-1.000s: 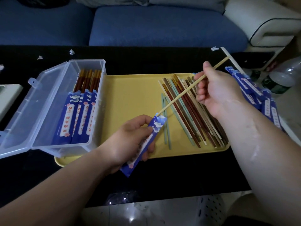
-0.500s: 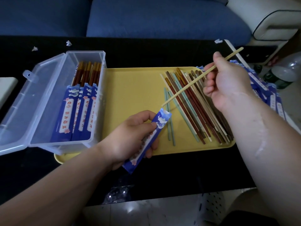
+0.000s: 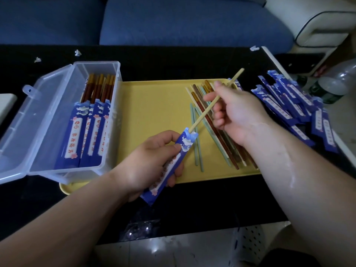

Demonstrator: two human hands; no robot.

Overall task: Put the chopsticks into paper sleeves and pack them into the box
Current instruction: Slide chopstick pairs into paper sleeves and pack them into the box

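Observation:
My left hand (image 3: 150,162) grips a blue paper sleeve (image 3: 183,145) with its open mouth pointing up and right. My right hand (image 3: 235,114) pinches a pale cream chopstick (image 3: 210,108), whose lower tip sits just at the sleeve's mouth. Several loose chopsticks (image 3: 217,139) in brown, cream and pale green lie on the yellow tray (image 3: 154,105), partly under my right hand. The clear plastic box (image 3: 107,155) stands open at the left, holding several sleeved brown chopsticks (image 3: 90,128).
A heap of empty blue sleeves (image 3: 292,106) lies to the right of the tray on the black table (image 3: 192,205). The box lid (image 3: 38,116) hangs open to the left. A plastic bottle (image 3: 335,83) stands far right, a blue sofa (image 3: 173,22) behind.
My right hand has brought the cream chopstick down and left, so its tip now meets the sleeve's mouth. My left hand has kept hold of the sleeve.

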